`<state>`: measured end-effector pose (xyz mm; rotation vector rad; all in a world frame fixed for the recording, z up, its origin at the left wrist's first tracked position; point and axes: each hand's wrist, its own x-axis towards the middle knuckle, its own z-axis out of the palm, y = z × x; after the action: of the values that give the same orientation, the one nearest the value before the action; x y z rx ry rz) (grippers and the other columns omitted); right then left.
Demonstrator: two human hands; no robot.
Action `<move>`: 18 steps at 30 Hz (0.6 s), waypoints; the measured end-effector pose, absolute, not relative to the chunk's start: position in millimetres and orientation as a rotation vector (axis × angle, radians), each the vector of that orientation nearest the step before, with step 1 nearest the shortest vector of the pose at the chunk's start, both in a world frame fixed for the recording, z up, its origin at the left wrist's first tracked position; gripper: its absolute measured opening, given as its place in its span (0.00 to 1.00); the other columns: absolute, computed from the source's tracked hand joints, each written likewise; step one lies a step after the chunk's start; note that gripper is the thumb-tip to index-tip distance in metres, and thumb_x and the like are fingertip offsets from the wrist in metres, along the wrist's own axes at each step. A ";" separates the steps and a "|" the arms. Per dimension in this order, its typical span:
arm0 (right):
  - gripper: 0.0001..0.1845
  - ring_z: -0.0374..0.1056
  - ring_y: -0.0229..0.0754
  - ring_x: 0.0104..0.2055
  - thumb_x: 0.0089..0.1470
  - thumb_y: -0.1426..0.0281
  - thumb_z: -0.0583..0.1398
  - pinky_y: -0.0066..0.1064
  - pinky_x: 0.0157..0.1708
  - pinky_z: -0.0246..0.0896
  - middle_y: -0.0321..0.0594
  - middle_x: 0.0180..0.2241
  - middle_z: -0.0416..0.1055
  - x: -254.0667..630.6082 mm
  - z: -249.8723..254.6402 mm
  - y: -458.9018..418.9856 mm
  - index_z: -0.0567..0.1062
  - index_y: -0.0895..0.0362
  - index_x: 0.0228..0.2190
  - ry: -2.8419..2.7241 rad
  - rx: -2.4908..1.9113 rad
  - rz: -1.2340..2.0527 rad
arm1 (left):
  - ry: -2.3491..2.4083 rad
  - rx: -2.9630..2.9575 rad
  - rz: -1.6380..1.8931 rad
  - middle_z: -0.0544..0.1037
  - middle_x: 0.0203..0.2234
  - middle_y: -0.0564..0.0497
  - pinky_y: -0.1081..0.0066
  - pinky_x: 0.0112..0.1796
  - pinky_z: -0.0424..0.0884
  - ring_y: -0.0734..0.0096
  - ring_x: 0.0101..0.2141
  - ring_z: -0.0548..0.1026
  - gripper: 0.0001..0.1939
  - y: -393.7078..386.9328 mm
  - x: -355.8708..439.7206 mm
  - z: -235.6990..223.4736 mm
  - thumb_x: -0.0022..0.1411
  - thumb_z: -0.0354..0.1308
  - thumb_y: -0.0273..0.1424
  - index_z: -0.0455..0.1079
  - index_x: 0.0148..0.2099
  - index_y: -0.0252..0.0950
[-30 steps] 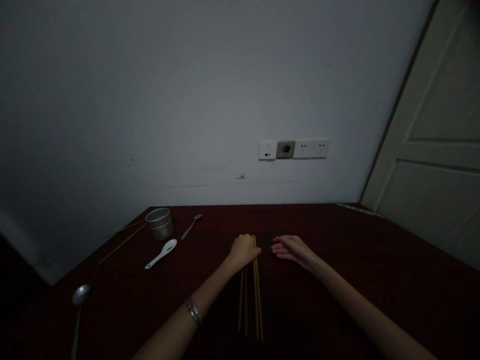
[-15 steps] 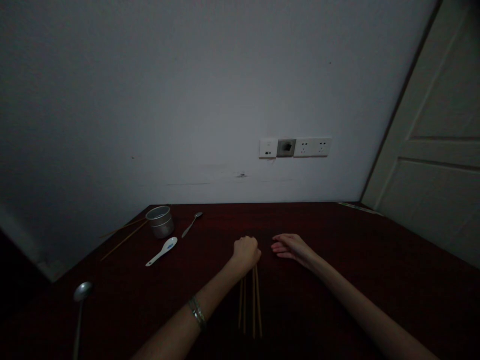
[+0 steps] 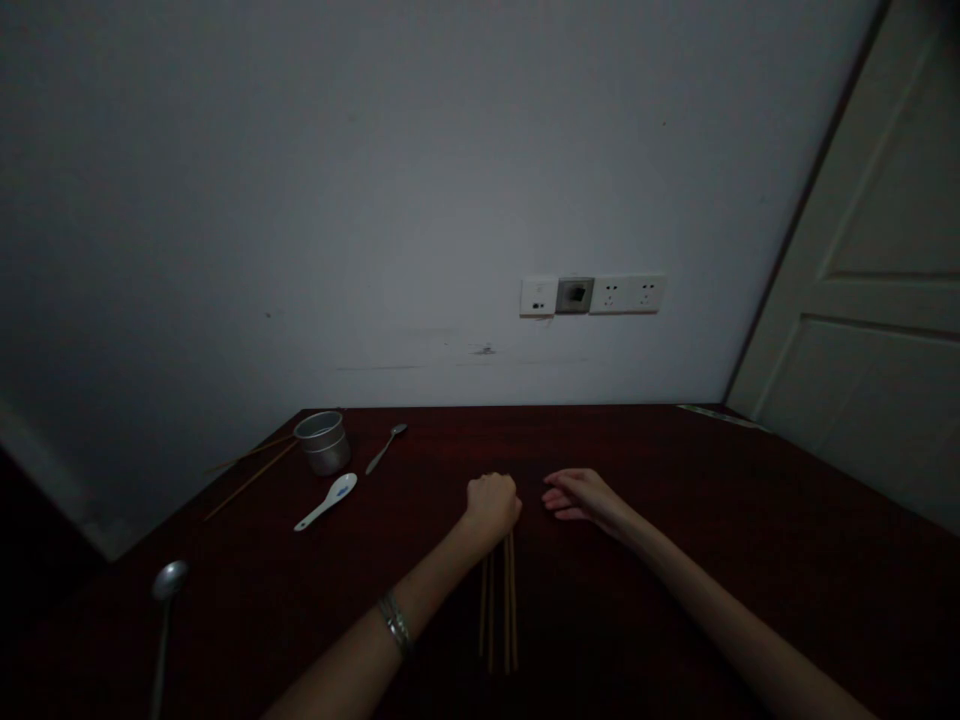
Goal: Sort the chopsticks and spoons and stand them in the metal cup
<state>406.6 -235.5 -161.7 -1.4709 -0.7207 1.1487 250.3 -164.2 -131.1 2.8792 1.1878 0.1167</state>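
The left hand (image 3: 492, 505) has its grip clenched round the upper ends of several thin, straight wooden chopsticks (image 3: 508, 610), whose lower ends point towards the person over the dark red table (image 3: 600, 620). Just beside it, the right hand (image 3: 574, 495) is empty, its fingers loosely curled. Farther left lie a white ceramic spoon with a blue mark (image 3: 328, 500) and a round silver metal cup (image 3: 324, 445).

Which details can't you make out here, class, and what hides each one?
- Chopstick tops, head view: covered by the left hand.
- Left fingertips, head view: curled out of sight.
- End of the long metal spoon's handle, head view: cut off by the bottom edge.
- Inside bottom of the metal cup, head view: hidden by its near wall.
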 end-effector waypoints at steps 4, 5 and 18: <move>0.09 0.70 0.36 0.24 0.50 0.68 0.56 0.27 0.24 0.67 0.42 0.24 0.73 400.9 -158.5 -236.9 0.69 0.62 0.33 -0.754 -1.480 1.148 | 1.181 2.871 0.127 0.76 0.35 0.37 0.63 0.36 0.69 0.56 0.38 0.74 0.16 -162.7 249.6 -132.1 0.57 0.47 0.32 0.72 0.40 0.31; 0.09 0.70 0.36 0.24 0.50 0.68 0.56 0.27 0.24 0.67 0.42 0.24 0.73 399.4 -157.9 -237.2 0.69 0.62 0.33 -0.761 -1.490 1.148 | 1.179 2.867 0.142 0.76 0.34 0.37 0.62 0.36 0.68 0.56 0.38 0.74 0.16 -160.9 248.9 -131.5 0.57 0.46 0.33 0.72 0.40 0.31; 0.06 0.68 0.35 0.20 0.46 0.70 0.59 0.25 0.18 0.64 0.37 0.20 0.71 369.3 -160.2 -231.0 0.67 0.60 0.26 -0.949 -1.613 1.140 | 1.247 2.579 0.025 0.77 0.25 0.44 0.72 0.31 0.68 0.63 0.31 0.75 0.14 -114.1 207.5 -94.9 0.51 0.51 0.36 0.73 0.27 0.33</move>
<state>369.3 -231.0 -160.2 -1.6126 -0.9495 1.1400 207.5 -114.1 -94.9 2.5786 1.2467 0.0252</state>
